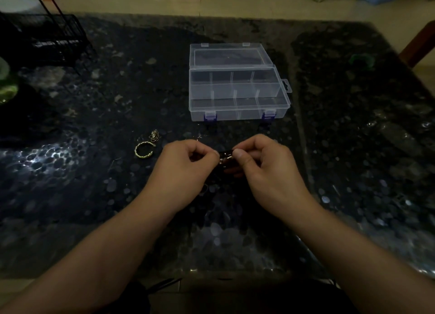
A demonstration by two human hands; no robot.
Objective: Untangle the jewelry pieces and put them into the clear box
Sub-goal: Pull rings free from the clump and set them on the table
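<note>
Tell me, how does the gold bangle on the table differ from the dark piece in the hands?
The gold bangle lies loose on the table; the dark piece is pinched between both hands. The bangle is bright and clearly an open ring; the dark piece is dim, its shape unclear. Neither is in the clear box.

Clear box (237, 101), blue latches (210, 116); gold twisted bangle (144, 150); black pebble-mottled table (94, 125); black wire rack (47, 40).

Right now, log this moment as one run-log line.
left hand: pinching dark jewelry piece | right hand: pinching same piece | gold bracelet: on table | clear box: open, looks empty
</note>
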